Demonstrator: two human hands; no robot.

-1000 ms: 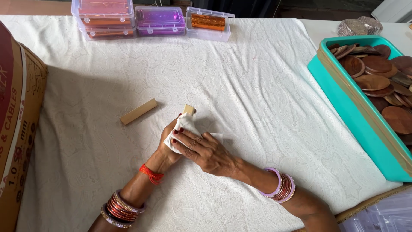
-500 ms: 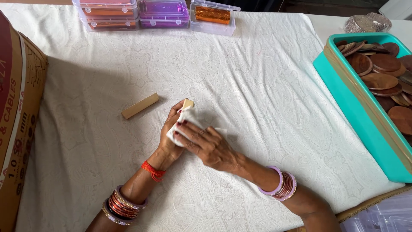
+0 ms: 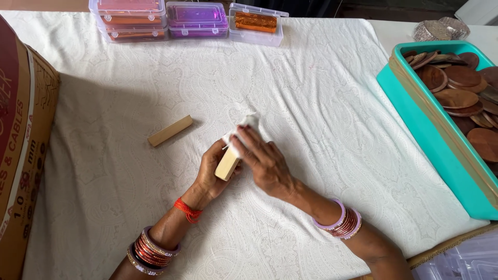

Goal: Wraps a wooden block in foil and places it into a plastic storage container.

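— What do the hands hold at the centre of the white patterned tablecloth (image 3: 321,114)?

— The left hand (image 3: 211,173) is closed around a small pale wooden block (image 3: 226,165), gripping it from below with one end tilted toward the camera. The right hand (image 3: 264,163) presses a crumpled white cloth (image 3: 244,127) onto the block's upper end, fingers curled over it. Red and gold bangles ring both wrists, and a red thread is tied at the left wrist.

— And around the block in hand?

— To its left, apart from the hands, a second wooden block (image 3: 170,130) lies flat on the tablecloth at a slant. Farther left, at the table's edge, stands a brown cardboard box (image 3: 23,155). Beyond the held block, along the far edge, sit three clear plastic boxes (image 3: 197,21) side by side, with orange, purple and amber contents. Well off to its right, a teal tray (image 3: 430,140) holds a heap of dark round wooden discs (image 3: 456,96), and behind the tray rests a small silvery bowl (image 3: 441,28).
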